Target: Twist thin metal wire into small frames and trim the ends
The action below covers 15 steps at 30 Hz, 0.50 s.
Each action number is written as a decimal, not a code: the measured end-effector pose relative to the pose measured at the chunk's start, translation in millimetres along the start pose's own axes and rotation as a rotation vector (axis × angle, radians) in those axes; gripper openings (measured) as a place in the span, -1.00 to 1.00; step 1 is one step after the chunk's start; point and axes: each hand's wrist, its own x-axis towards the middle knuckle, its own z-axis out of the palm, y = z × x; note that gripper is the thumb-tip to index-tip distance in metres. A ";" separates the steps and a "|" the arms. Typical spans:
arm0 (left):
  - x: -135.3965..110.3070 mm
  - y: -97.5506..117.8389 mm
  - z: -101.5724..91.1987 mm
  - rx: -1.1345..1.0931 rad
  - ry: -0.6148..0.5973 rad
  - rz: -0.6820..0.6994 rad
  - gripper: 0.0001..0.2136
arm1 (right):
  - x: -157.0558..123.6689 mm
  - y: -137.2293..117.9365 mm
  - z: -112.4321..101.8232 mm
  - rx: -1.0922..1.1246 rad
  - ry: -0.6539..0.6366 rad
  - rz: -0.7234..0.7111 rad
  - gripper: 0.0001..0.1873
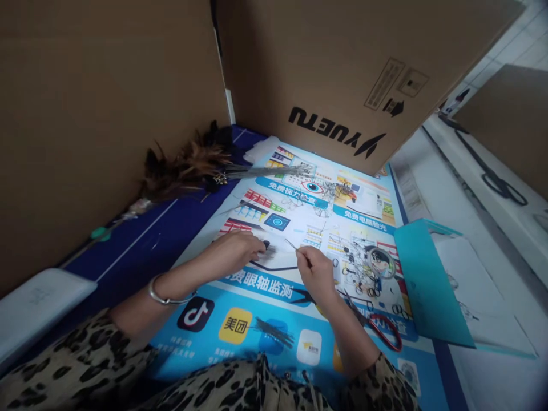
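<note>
My left hand point(235, 251), palm down above the printed sheet, has its fingers pinched together at a small dark thing point(266, 245) too blurred to name. Facing it, my right hand point(317, 271) is closed on a thin wire point(291, 244), whose tip sticks out toward the left hand. Pliers point(303, 295) lie partly hidden under the right wrist, beside red-handled scissors point(387, 332). A bundle of short dark wires point(274, 331) rests on the sheet near my body. Right of my right hand spreads a tangle of dark wire pieces and loops point(355, 265).
Tall cardboard panels point(308, 68) close off the back and left. Brown feather pieces point(188, 160) and a bundle of grey wires point(265, 170) lie behind my hands. A teal folder point(432, 285) sits at right, a white box point(47, 308) at left. Black scissors point(500, 182) lie beyond.
</note>
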 end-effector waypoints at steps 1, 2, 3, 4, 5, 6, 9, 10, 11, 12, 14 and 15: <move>0.1 1.3 -2.1 0.001 -0.001 0.000 -0.81 | 0.1 0.4 0.3 -0.002 -0.011 -0.011 -0.81; 0.1 2.6 -4.0 0.006 0.000 -0.003 -0.81 | 0.1 0.8 0.7 -0.006 -0.022 -0.023 -0.82; 0.2 3.7 -5.7 0.014 0.001 -0.006 -0.81 | 0.0 1.2 1.2 -0.012 -0.030 -0.031 -0.82; 0.2 4.6 -7.0 0.015 0.007 -0.011 -0.81 | -0.3 1.6 1.7 -0.020 -0.034 -0.036 -0.82; 0.2 5.3 -7.8 0.015 0.013 -0.018 -0.81 | -0.7 2.0 2.2 -0.029 -0.036 -0.041 -0.82; 0.2 5.5 -8.2 0.016 0.015 -0.025 -0.81 | -1.1 2.4 2.6 -0.038 -0.039 -0.044 -0.82; 0.0 3.8 -8.5 0.024 0.008 -0.042 -0.82 | -1.8 3.5 3.4 -0.066 -0.053 -0.052 -0.82; -0.2 2.6 -8.7 0.026 0.002 -0.040 -0.82 | -1.7 3.9 3.5 -0.075 -0.058 -0.055 -0.82; -0.3 1.2 -9.2 0.027 -0.005 -0.034 -0.82 | -1.5 4.2 3.4 -0.086 -0.064 -0.060 -0.82; -0.4 -0.2 -9.9 0.029 -0.007 -0.028 -0.81 | -1.2 4.6 3.2 -0.098 -0.070 -0.066 -0.81; -0.3 -2.5 -11.5 0.035 0.019 -0.028 -0.80 | -0.7 4.7 2.7 -0.131 -0.091 -0.086 -0.80; 0.1 -2.9 -12.0 0.034 0.053 -0.041 -0.79 | -0.6 4.2 2.5 -0.153 -0.104 -0.101 -0.80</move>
